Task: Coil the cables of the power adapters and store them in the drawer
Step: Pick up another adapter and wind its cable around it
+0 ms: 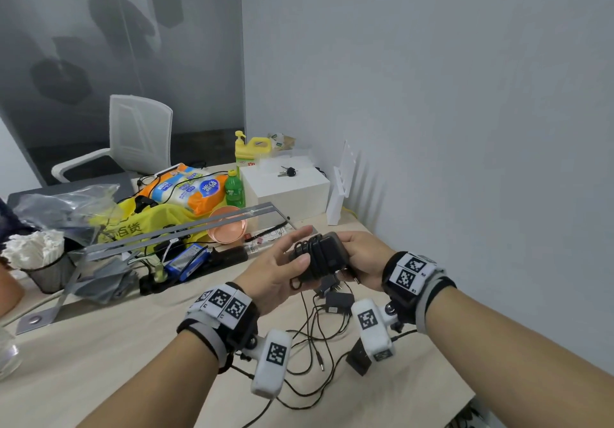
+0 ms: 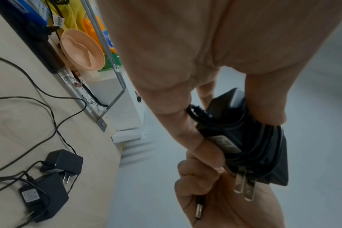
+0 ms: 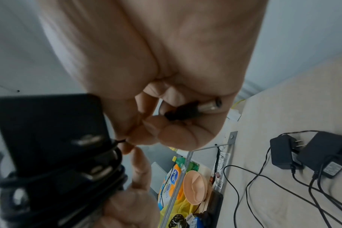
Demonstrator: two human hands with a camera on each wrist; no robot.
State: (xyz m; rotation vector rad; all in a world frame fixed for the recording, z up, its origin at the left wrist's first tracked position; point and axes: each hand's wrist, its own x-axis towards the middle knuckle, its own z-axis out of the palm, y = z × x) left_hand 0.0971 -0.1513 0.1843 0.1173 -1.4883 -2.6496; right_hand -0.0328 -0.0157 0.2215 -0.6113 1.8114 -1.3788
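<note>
A black power adapter (image 1: 327, 253) with its cable wound round the body is held above the table between both hands. My left hand (image 1: 295, 251) pinches it between thumb and fingers (image 2: 185, 131); its prongs (image 2: 244, 186) point down. My right hand (image 1: 352, 261) is curled round the cable's barrel plug (image 3: 195, 109) and sits against the adapter's right side. Two more black adapters (image 1: 339, 301) (image 1: 358, 358) lie on the beige table (image 1: 133, 344) below the hands, their loose cables (image 1: 312, 338) tangled.
A metal frame (image 1: 186, 228), pink bowl (image 1: 227, 225), yellow bag (image 1: 149, 221), blue battery pack (image 1: 186, 261) and black power strip (image 1: 159, 283) crowd the table's left and back. A white box (image 1: 292, 195) with keys stands at the back. The wall runs close on the right.
</note>
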